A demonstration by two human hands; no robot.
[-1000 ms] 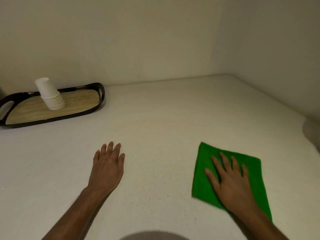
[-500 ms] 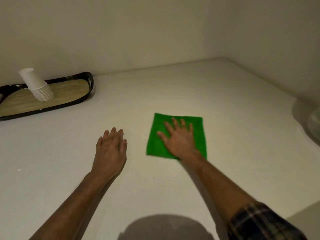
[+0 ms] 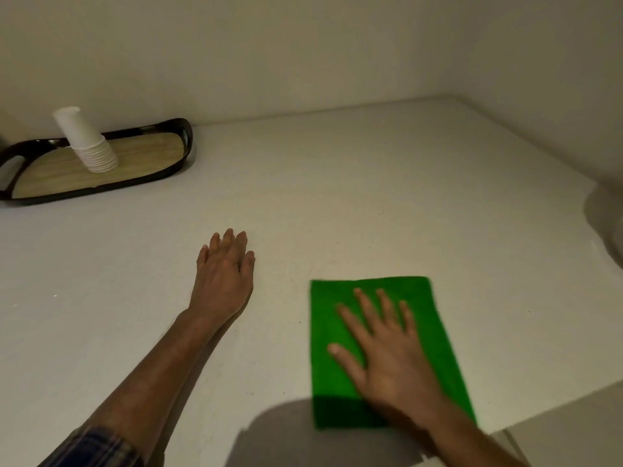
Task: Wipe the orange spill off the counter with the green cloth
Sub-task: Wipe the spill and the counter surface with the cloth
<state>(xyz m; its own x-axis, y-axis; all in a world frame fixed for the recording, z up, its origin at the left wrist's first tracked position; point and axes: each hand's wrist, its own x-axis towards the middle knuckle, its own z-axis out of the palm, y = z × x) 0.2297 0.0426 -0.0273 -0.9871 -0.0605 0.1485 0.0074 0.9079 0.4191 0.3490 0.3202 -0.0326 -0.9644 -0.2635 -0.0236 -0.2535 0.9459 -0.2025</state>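
Right hand (image 3: 394,362): fingers spread flat, pressing green cloth (image 3: 435,335) onto table (image 3: 337,197) for wiping.
Left hand (image 3: 224,281): fingers together, flat, bracing.
Orange spill: none visible.

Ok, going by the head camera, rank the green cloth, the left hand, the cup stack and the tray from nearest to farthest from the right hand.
1. Green cloth: directly under the right hand, touching it.
2. Left hand: flat on the counter, to the left.
3. Tray and cup stack: far back left; the stack stands on the tray, and the tray's right end reaches nearer than the stack.
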